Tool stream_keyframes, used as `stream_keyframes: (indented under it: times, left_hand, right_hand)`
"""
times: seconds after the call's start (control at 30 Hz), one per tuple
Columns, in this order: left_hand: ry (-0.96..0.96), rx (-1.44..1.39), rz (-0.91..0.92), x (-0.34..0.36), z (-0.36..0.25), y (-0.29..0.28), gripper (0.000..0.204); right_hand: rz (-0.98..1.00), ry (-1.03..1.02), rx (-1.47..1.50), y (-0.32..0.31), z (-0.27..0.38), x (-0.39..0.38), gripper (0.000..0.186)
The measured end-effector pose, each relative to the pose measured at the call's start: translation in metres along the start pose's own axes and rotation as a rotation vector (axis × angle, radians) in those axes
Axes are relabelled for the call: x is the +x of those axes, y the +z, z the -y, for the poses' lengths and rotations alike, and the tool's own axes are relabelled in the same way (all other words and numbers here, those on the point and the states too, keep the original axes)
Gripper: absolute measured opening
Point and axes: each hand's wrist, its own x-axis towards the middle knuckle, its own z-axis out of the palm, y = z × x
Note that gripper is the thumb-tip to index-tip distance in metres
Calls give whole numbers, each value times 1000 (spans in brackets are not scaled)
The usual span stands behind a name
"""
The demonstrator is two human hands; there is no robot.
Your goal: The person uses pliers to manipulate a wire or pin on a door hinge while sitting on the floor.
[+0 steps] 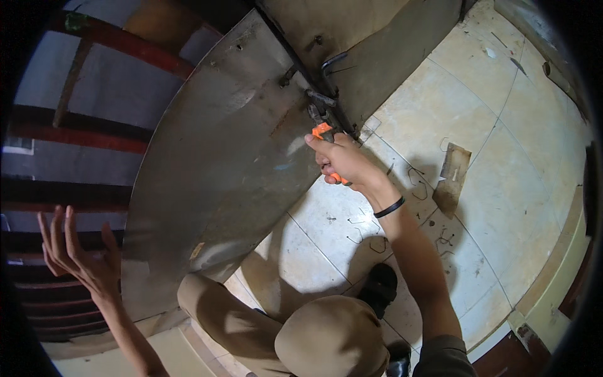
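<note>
My right hand [347, 159] is closed around a pair of pliers [323, 131] with orange handles. Their jaws point up to a dark metal latch rod [321, 98] on the edge of a grey sheet-metal gate panel [232, 144]. Whether the jaws grip anything there is too dark and small to tell. A bent metal handle [333, 61] sticks out just above. Far to the left, my left hand [81, 257] is raised with its fingers spread and holds nothing. It is by the panel's outer edge, in front of dark red bars [75, 135].
Bent wire pieces [417, 178] lie scattered over the tiled floor [502, 182], with a brown scrap [453, 181] among them. A second metal panel [402, 63] stands beyond the latch. My bent knees [330, 336] and a black shoe [379, 290] are below.
</note>
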Motion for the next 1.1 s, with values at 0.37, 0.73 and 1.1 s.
stream_keyframes:
  times: [0.37, 0.73, 1.1]
  left_hand:
    - [65, 23, 1, 15, 8, 18, 76]
    - [63, 4, -31, 4, 9, 16, 74]
    - [-60, -59, -22, -38, 14, -45, 70]
  right_hand:
    - [353, 133, 508, -6, 6, -6, 31]
    - [-542, -270, -854, 24, -2, -6, 33]
    - [-575, -323, -818, 27, -6, -5, 33]
